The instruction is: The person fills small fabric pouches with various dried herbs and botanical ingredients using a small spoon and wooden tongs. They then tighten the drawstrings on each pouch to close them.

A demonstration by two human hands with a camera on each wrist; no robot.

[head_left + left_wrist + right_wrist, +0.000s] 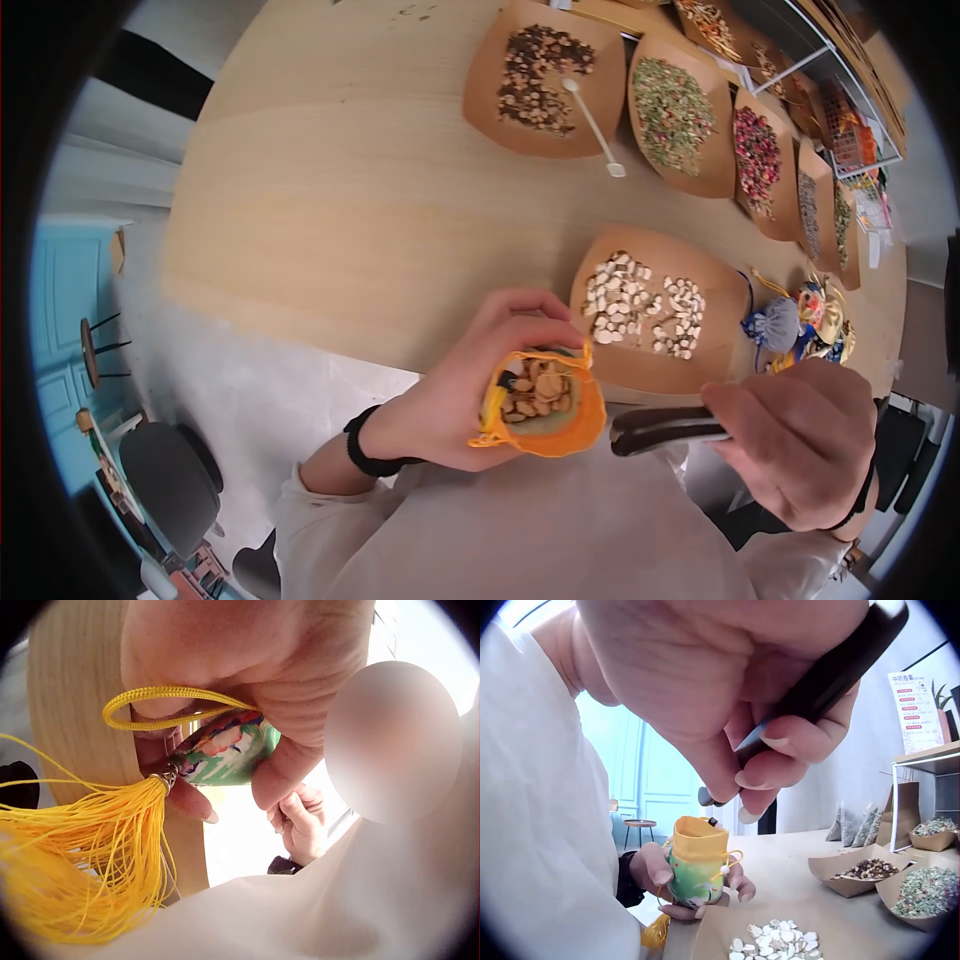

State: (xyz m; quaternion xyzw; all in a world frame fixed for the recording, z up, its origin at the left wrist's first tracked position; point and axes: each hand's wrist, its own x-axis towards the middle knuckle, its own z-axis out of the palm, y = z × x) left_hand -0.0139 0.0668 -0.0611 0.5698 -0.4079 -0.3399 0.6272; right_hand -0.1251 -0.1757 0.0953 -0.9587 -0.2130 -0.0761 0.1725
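Observation:
My left hand grips a small drawstring pouch with a green patterned body and an orange lining, its mouth facing up. Inside lie brown dried slices and a small dark piece. A yellow tassel and a yellow cord loop hang from the pouch in the left wrist view. My right hand holds dark tongs, their tips pointing toward the pouch from its right; nothing shows between the tips. Close beyond the pouch is a brown paper tray with two groups of white dried slices.
Farther back stand paper trays of dried herbs: one with dark bits and a white spoon, one with green bits, one with red buds. Small fabric pouches lie at the right, near a white wire rack.

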